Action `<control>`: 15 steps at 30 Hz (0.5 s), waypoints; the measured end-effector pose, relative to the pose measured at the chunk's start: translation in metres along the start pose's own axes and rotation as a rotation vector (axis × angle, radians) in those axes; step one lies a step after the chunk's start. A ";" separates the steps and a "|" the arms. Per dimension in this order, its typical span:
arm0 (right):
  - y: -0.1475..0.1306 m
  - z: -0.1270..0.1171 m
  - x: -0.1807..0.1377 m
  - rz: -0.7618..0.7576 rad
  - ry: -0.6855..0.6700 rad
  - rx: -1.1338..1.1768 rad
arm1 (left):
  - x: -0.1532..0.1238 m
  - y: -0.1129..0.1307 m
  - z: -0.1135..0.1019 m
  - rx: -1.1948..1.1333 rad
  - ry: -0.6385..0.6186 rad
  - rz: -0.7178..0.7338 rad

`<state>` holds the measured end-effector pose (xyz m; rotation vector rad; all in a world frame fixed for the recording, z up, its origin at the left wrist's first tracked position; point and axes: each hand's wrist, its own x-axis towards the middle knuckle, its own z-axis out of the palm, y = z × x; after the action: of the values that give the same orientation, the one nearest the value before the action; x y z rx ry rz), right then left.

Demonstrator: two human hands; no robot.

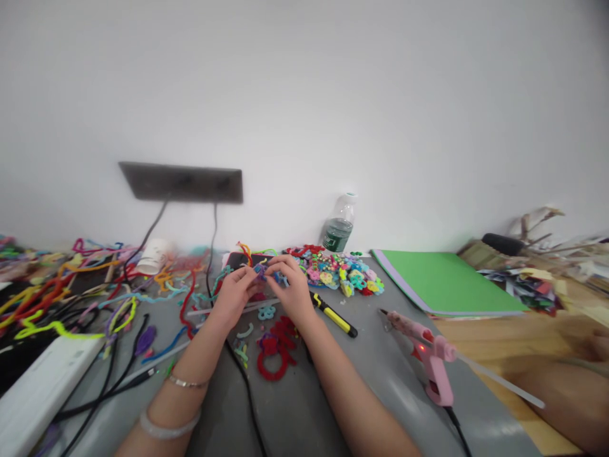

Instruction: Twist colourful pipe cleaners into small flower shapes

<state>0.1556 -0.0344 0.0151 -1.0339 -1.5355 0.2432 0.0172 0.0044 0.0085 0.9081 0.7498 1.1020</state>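
Observation:
My left hand [234, 292] and my right hand [291, 289] meet over the grey table [304, 406], fingertips pinched together on a small purple and blue pipe-cleaner piece [262, 270]. Both wrists rest low near the table. Just below the hands lie a red pipe-cleaner shape [276, 349] and a small teal flower [266, 311]. A yellow and black tool [333, 315] lies right of my right hand.
A pile of coloured pipe-cleaner flowers [340, 273] and a water bottle [339, 225] stand behind. A pink glue gun [425, 355] lies at right, beside green sheets [442, 282]. Loose pipe cleaners [71, 292] and cables cover the left. Another person's arm [571, 393] shows at far right.

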 end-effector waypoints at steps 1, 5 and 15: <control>0.000 0.000 0.000 -0.006 -0.005 -0.002 | 0.000 0.000 0.000 -0.003 0.001 -0.005; -0.001 -0.001 -0.001 -0.034 -0.023 -0.016 | -0.001 0.000 0.000 -0.025 -0.008 -0.018; 0.001 -0.003 -0.001 -0.044 -0.086 -0.014 | 0.000 0.001 -0.001 0.041 -0.046 0.015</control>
<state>0.1581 -0.0357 0.0143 -1.0111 -1.6380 0.2497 0.0163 0.0053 0.0093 0.9719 0.7308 1.0791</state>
